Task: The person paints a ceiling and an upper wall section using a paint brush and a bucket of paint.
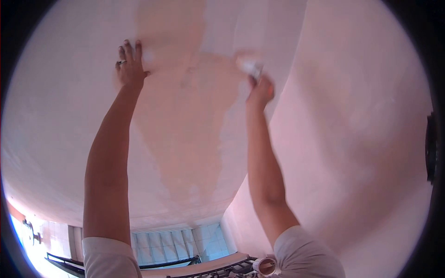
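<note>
My left hand (131, 69) lies against the pale wall (60, 120) with its fingers spread, a ring on one finger and nothing held. To the right, my right hand (262, 90) grips a paintbrush (250, 66), blurred by motion, its head at the wall surface. A beige-peach painted patch (185, 111) with ragged edges runs between the two hands and narrows lower down. The brush is close to the patch's upper right edge, near the corner where a pink wall (352, 139) begins.
At the bottom, a white cup-like container (265, 266) stands by a dark metal railing (232, 268). Light-blue tiled steps (167, 245) show far below. A dark round-edged object (431, 148) is at the right edge, and bright light enters at lower left.
</note>
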`<state>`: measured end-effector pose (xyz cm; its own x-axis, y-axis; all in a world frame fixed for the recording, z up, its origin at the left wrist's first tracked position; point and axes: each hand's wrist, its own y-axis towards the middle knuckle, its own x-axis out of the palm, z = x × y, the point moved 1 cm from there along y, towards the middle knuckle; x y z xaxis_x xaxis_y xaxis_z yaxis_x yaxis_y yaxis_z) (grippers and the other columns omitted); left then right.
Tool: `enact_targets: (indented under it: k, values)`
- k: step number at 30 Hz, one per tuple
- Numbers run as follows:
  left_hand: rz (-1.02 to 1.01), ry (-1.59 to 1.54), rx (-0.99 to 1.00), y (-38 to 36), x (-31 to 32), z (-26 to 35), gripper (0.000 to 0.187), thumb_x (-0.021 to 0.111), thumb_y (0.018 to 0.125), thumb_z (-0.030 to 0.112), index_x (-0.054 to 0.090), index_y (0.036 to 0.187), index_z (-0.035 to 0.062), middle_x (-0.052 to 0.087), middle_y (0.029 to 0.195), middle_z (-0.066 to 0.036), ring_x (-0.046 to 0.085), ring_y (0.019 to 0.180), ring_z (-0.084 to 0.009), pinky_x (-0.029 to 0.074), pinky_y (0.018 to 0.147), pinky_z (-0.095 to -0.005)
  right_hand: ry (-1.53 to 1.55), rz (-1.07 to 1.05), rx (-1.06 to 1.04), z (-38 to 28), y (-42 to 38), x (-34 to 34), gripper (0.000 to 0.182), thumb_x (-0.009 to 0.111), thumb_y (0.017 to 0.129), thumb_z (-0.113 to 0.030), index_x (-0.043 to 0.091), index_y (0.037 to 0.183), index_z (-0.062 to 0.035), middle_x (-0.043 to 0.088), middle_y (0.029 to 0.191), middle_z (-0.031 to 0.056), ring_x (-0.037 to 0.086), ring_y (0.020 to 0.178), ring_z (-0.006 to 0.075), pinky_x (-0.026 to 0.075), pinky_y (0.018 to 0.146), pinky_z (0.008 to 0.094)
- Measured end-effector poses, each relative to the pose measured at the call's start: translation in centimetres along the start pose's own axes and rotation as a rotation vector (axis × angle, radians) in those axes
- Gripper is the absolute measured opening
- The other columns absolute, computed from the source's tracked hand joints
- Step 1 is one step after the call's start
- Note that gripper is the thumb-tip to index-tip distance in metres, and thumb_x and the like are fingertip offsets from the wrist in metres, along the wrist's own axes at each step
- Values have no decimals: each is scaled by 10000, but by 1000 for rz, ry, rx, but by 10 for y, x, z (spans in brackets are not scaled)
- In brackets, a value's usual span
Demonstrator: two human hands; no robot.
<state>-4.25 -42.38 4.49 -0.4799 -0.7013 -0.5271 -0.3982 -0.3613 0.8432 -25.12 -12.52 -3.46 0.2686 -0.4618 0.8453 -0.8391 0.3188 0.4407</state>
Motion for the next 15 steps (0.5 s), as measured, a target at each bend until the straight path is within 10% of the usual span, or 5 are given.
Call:
enact_targets:
  k: [7, 10, 15]
  values:
    - [-42, -7, 31, 3, -18, 1, 1170, 784, 755, 507, 7, 1579, 214, 105, 1624, -161, 241, 1477, -338, 473, 1059, -447, -648, 389, 323, 5, -63, -103, 144, 632, 838, -124, 636, 858, 19, 661, 870, 110, 661, 730, 213, 567, 589, 352]
    - [-16, -28, 44, 3, -16, 2, 1162, 799, 753, 456, 19, 1582, 224, 87, 1632, -159, 239, 1475, -358, 478, 1051, -465, -834, 115, 33, -16, 35, -46, 155, 567, 816, -53, 638, 930, 23, 661, 891, 115, 657, 706, 210, 566, 498, 345]
    - [7, -23, 56, -4, -26, -3, 1158, 787, 761, 479, 15, 1578, 202, 110, 1620, -173, 250, 1470, -356, 481, 1054, -446, -179, -21, -267, -157, 129, 178, 255, 607, 814, -40, 461, 1011, 33, 583, 958, 126, 634, 753, 247, 590, 617, 400]
